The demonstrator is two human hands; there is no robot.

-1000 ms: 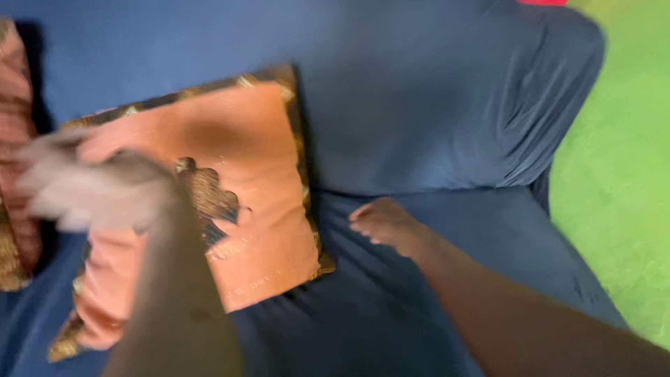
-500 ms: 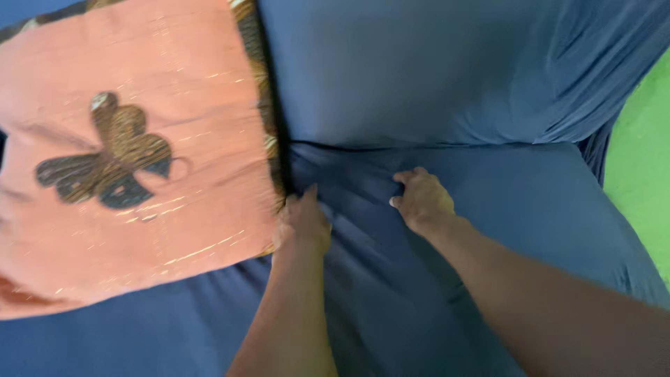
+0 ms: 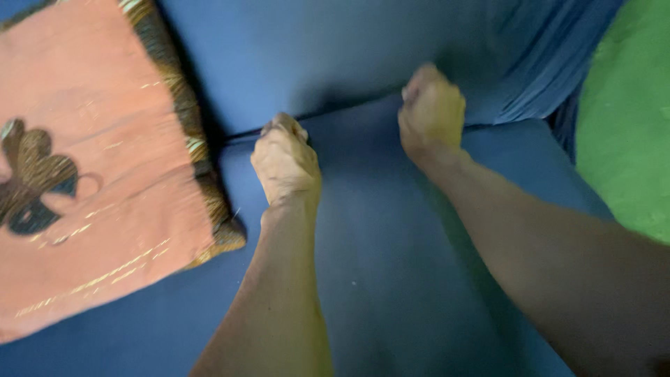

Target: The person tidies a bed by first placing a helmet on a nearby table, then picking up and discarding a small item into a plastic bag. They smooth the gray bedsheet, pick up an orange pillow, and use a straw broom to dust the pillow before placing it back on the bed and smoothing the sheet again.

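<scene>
Blue sofa cover (image 3: 391,230) lay under both hands. The left hand (image 3: 285,162) was curled into a fist at the crease between seat and backrest (image 3: 335,56), fingers pressed into the fabric. The right hand (image 3: 433,115), also fisted, pushed in at the same crease. An orange cushion (image 3: 91,174) leaned just beside the left hand. A green floor (image 3: 628,119) showed on the right.

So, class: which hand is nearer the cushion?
Left. The left hand sits just right of the cushion; the right hand is farther right.
</scene>
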